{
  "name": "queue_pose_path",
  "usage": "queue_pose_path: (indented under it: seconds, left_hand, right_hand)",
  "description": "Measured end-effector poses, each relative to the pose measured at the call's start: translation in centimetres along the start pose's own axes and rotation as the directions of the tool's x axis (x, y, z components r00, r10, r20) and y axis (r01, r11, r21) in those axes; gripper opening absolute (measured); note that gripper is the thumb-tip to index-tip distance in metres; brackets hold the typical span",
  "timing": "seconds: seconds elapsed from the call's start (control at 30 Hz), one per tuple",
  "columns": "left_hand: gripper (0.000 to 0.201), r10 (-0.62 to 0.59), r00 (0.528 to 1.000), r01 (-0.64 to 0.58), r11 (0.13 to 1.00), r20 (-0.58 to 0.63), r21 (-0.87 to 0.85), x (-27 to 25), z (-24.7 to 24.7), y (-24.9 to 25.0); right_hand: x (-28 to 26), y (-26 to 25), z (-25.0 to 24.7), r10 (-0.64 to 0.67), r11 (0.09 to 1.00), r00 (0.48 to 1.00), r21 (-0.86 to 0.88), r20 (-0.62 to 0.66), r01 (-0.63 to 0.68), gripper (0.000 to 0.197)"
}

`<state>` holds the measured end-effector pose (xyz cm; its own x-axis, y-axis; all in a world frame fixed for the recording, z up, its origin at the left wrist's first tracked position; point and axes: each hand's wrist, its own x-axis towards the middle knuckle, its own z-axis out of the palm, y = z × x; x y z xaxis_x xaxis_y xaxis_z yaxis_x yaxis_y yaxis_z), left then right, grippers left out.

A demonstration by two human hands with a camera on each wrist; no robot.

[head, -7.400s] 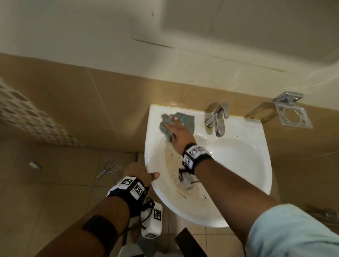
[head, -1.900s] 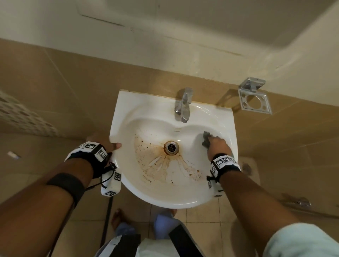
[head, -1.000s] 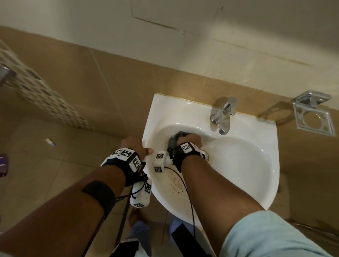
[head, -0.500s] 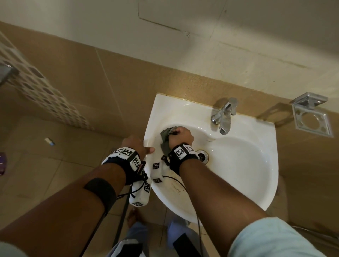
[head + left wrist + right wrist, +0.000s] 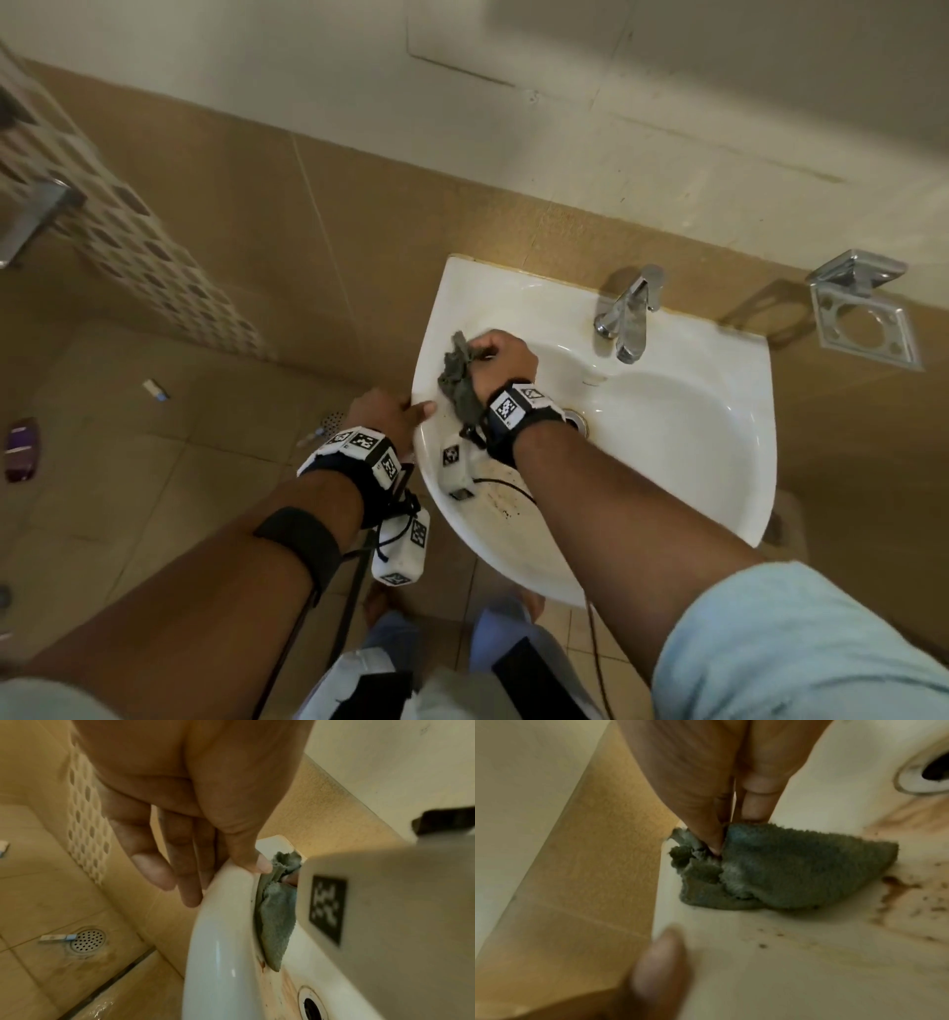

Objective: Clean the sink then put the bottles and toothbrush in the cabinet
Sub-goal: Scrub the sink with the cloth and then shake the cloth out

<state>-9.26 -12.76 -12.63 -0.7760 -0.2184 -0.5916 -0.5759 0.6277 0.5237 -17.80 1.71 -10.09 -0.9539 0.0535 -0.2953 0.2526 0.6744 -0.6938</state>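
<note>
Setting: tan-tiled bathroom wall is backing a white ceramic sink with a chrome tap.
Wiping: right hand is pinching a crumpled grey cloth, pressing it against the basin's left inner wall.
Bracing: left hand is resting its thumb on the left rim, fingers hanging nearly straight outside, gripping nothing.
Soiling: brown stains are lying just beside the cloth.

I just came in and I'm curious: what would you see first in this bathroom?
First, the right hand scrunching a gray cloth against the left side of the white sink. Next, the brown stains spattered across the bowl near the drain. The left hand rests on the sink's left rim.
</note>
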Motion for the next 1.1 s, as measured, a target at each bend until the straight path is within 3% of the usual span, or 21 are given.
queue_pose_path:
  seconds: [0.13,0.2,0.27,0.3,0.37,0.43,0.57,0.67,0.83,0.93,0.97,1.03,1.1]
  left_hand:
    - [0.073,-0.137,0.99,0.108,0.889,-0.033,-0.445,-1.6,-0.1,-0.7]
    - [0.077,-0.155,0.987,0.116,0.858,-0.038,-0.5,-2.0,-0.6,-0.7]
    - [0.088,-0.145,0.988,0.106,0.883,-0.051,-0.457,-1.9,-0.9,-0.7]
    - [0.096,-0.14,0.988,0.101,0.9,-0.061,-0.424,-1.8,-1.0,-0.8]
    - [0.107,-0.124,0.989,0.083,0.912,-0.077,-0.402,-1.5,-0.6,-1.2]
    - [0.097,-0.139,0.987,0.092,0.897,-0.079,-0.432,-1.9,-0.5,-0.9]
    - [0.081,-0.207,0.977,0.153,0.838,-0.045,-0.524,-3.1,-0.6,0.0]
    - [0.091,-0.199,0.979,0.144,0.82,-0.04,-0.555,-3.5,-0.8,0.2]
    - [0.094,-0.203,0.976,0.131,0.846,-0.083,-0.517,-3.4,-0.9,0.3]
    - [0.099,-0.187,0.979,0.134,0.887,-0.078,-0.441,-3.1,-1.1,0.3]
    - [0.096,-0.173,0.98,0.123,0.918,-0.101,-0.378,-3.3,-1.3,0.6]
    - [0.067,-0.09,0.975,0.046,0.976,-0.204,-0.212,-3.9,-1.7,1.5]
    - [0.034,0.024,0.963,-0.067,0.986,-0.267,-0.153,-4.6,-1.9,2.3]
  right_hand:
    - [-4.5,1.5,0.2,-0.162,0.975,0.959,-0.114,0.231,0.192,0.026]
    - [-6.3,2.7,-0.4,-0.239,0.942,0.913,-0.148,0.331,0.3,0.025]
    - [-6.5,3.0,-1.1,-0.24,0.938,0.885,-0.138,0.399,0.317,0.025]
    - [-5.9,2.9,-1.3,-0.214,0.954,0.898,-0.116,0.384,0.277,0.025]
    - [-4.0,2.1,-1.3,-0.118,0.991,0.964,-0.03,0.239,0.129,0.02]
    - [-1.9,1.1,-0.8,-0.037,0.999,0.995,0.033,0.098,0.034,0.013]
    - [-1.5,0.6,-0.1,-0.149,0.988,0.977,-0.012,0.155,0.152,0.021]
    - [-4.4,2.1,-0.5,-0.242,0.955,0.922,-0.093,0.302,0.281,0.02]
    - [-8.8,3.9,-2.0,-0.439,0.833,0.757,-0.097,0.485,0.545,0.018]
    - [-9.7,4.8,-3.5,-0.427,0.777,0.659,-0.121,0.619,0.618,0.02]
    - [-9.8,5.2,-4.3,-0.406,0.764,0.628,-0.131,0.663,0.632,0.021]
    - [-9.8,6.0,-6.0,-0.381,0.753,0.593,-0.135,0.709,0.644,0.022]
    - [-9.9,6.9,-7.7,-0.394,0.786,0.648,-0.127,0.652,0.605,0.027]
